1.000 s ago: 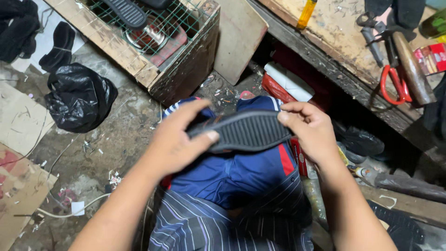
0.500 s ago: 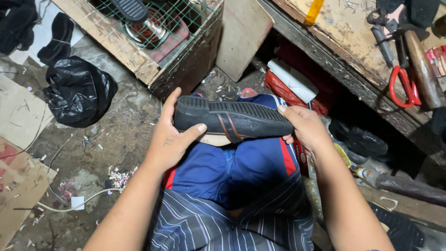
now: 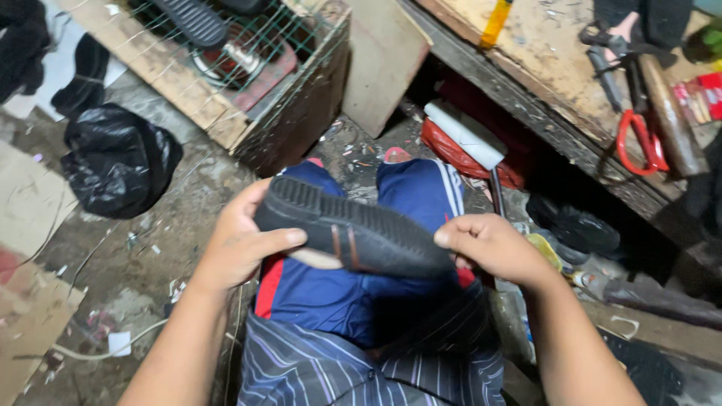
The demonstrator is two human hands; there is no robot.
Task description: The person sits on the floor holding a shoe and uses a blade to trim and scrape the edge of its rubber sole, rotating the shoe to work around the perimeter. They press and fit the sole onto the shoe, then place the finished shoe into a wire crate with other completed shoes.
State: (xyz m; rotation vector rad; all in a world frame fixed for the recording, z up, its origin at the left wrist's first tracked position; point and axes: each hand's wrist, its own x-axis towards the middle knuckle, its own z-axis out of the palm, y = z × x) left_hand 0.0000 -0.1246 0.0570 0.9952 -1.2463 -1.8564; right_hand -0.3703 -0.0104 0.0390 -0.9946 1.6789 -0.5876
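Two hands: both grip one black shoe [image 3: 361, 233], held across the lap above blue trousers [image 3: 353, 301].
Left hand [image 3: 241, 244]: wrapped around the shoe's heel end, thumb lying along its side, fingers curled behind.
Right hand [image 3: 492, 244]: pinching the toe end, fingers folded over the edge.
Shoe: tilted on its side, ridged sole turned up and away (two thin reddish stripes show on its side).
Bench [image 3: 556, 83]: upper right, worn wood, carrying red-handled scissors [image 3: 639, 139], a wooden-handled tool [image 3: 669, 113] and a yellow stick-shaped thing [image 3: 496, 22].
Wooden crate [image 3: 248, 75]: upper left, covered with wire mesh, another black sole [image 3: 192, 19] lying on the mesh.
Floor [image 3: 135, 256]: dirty concrete, with a black plastic bag [image 3: 116, 158] well left of the hands and cardboard [image 3: 30, 316] at the left edge.
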